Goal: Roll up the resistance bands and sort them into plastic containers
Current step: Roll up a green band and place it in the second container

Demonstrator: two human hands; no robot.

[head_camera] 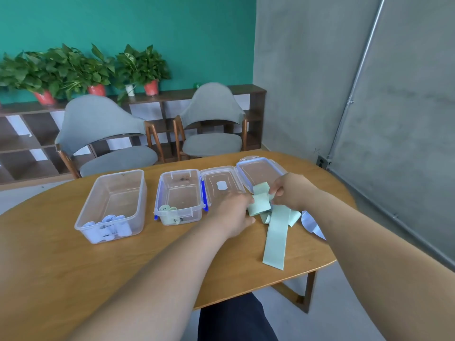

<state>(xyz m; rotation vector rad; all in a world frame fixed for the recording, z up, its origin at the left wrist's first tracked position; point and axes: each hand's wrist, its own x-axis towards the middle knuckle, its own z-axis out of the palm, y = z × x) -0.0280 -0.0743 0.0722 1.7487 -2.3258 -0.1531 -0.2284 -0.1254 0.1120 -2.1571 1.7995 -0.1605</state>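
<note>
You are at the rolling step with a green band point(275, 232). It lies on the table point(172, 254) just in front of the two lids point(221, 175). Its far end is bunched in loose folds between your hands, and its long tail runs flat toward you.

Your right hand point(293, 190) pinches the folded end, fingers curled on it. Your left hand point(234, 215) touches the same bunch from the other side. Blur and the back of the hand hide its fingers, so you cannot tell whether they grip.

No tight roll has formed yet. I judge the next move calls for squaring the end, then turning it over itself while the tail stays flat and straight.

The roll likely belongs in the small bin point(179, 172), which holds green rolls point(167, 208). The big bin point(141, 193) holds pale ones point(108, 226). A bluish band point(311, 226) waits beside your right forearm.
</note>
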